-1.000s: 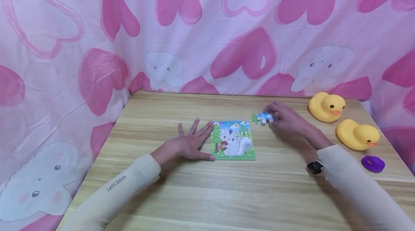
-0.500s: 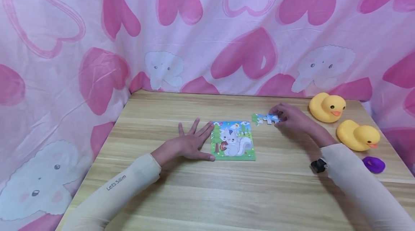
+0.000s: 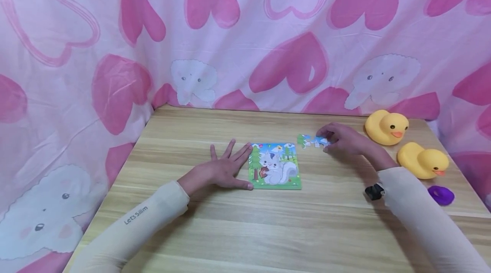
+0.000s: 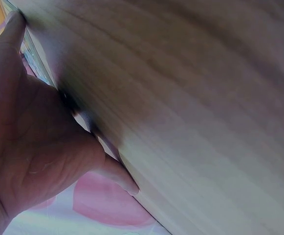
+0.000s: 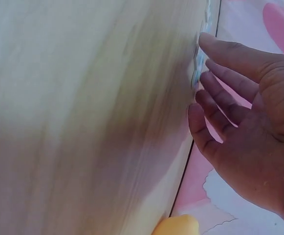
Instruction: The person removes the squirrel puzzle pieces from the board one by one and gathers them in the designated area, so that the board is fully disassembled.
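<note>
A square squirrel puzzle [image 3: 274, 166] lies flat on the wooden table [image 3: 245, 230]. My left hand [image 3: 226, 170] is spread out along its left side, the thumb and fingertips touching the edge; the left wrist view shows that palm [image 4: 29, 147] low over the wood. Past the puzzle's top right corner, my right hand [image 3: 343, 139] pinches a blue-and-white jigsaw piece [image 3: 320, 142] between thumb and curled fingers. Just left of it lies a green-and-white jigsaw piece [image 3: 303, 141]. In the right wrist view the held piece [image 5: 197, 68] shows edge-on and is partly hidden by the fingers.
Two yellow rubber ducks, one farther back [image 3: 386, 127] and one nearer [image 3: 423, 160], stand at the table's right side. A purple ring [image 3: 441, 195] lies in front of them. A pink heart-patterned curtain [image 3: 245, 43] hangs behind the table.
My right hand has shifted the blue-and-white piece a little right, then slightly back left, so the green-and-white piece shows more. My left hand stays on the puzzle's edge.
</note>
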`<state>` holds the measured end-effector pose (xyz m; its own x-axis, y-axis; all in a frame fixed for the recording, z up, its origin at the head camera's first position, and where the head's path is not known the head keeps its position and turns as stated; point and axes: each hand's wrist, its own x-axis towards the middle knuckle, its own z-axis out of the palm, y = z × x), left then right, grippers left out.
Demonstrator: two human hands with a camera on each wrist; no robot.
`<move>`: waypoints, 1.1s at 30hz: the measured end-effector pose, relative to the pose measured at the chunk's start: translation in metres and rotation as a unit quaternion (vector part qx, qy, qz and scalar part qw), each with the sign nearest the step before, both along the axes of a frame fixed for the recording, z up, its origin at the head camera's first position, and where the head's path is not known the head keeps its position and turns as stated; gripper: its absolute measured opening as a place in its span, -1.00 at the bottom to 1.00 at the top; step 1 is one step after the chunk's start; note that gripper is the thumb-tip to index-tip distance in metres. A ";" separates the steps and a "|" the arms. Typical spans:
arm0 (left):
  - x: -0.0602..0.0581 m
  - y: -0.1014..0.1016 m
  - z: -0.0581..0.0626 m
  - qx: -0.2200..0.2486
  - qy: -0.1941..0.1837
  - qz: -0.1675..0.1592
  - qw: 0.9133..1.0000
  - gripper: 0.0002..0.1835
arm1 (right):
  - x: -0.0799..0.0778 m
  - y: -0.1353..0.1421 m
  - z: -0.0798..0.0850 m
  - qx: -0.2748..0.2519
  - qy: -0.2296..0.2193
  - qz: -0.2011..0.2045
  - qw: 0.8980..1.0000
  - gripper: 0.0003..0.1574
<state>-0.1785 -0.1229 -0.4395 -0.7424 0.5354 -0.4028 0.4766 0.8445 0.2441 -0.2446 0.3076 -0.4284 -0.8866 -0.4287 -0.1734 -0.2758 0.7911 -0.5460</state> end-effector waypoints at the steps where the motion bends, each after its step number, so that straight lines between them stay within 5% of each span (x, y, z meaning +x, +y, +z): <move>1: 0.000 0.000 0.000 0.000 -0.001 0.000 1.000 0.32 | 0.000 -0.002 0.001 0.000 0.002 -0.003 1.000 -0.38; 12: 0.001 -0.002 0.002 -0.004 -0.003 0.000 1.000 0.33 | 0.018 -0.039 0.004 -0.033 0.065 -0.011 0.997 -0.39; 33: 0.002 0.002 0.002 -0.001 -0.005 0.004 1.000 0.32 | 0.038 -0.092 -0.010 -0.025 0.048 0.061 0.997 -0.41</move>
